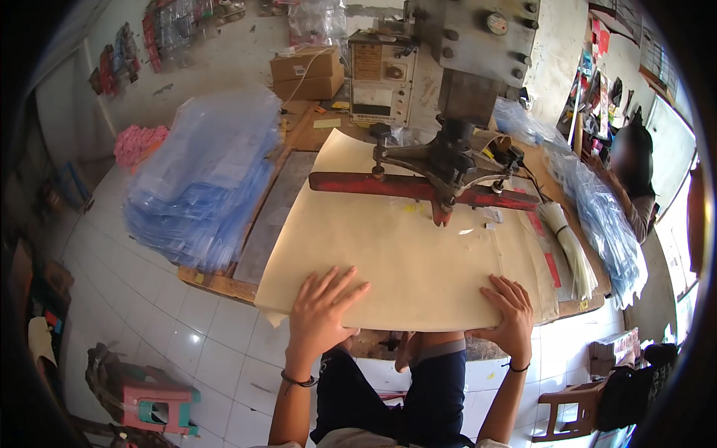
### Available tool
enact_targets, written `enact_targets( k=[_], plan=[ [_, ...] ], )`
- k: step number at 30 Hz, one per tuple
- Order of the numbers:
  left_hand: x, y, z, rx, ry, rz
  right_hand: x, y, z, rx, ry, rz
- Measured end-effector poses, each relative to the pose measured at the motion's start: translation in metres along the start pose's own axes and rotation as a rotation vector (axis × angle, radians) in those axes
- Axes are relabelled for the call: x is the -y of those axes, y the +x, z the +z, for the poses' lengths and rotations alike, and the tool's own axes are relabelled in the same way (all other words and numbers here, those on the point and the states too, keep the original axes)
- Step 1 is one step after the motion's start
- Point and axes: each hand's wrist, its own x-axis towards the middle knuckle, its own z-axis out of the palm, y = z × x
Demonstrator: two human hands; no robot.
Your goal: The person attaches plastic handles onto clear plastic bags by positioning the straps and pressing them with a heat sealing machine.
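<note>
A large tan sheet [396, 276] that looks like paper or card lies over the worktable, its near edge towards my body. On its near left part my left hand [321, 308] rests flat, fingers spread and thumb at the edge. My right hand [511, 308] lies on the near right part with fingers stretched out, its thumb also by the edge. Both hands are open. Beyond them, a red bar [358, 184] on a black press head [448, 157] spans the far part of the sheet. Whether bar and sheet touch, I cannot tell.
Clear bluish plastic sheets [202, 179] are stacked at the left, with more plastic [597, 216] at the right. A bundle of pale strips [569, 250] lies near the right edge. Behind stand a control box [381, 81] and cardboard boxes [306, 73]. A person [635, 172] is at the far right.
</note>
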Motion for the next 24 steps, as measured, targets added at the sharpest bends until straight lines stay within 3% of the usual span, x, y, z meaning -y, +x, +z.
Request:
enact_targets(
  k=[24],
  plan=[
    [0.0042, -0.004, 0.0028, -0.034, 0.004, 0.001, -0.0024, -0.0036, 0.0056, 0.003, -0.02, 0.012]
  ],
)
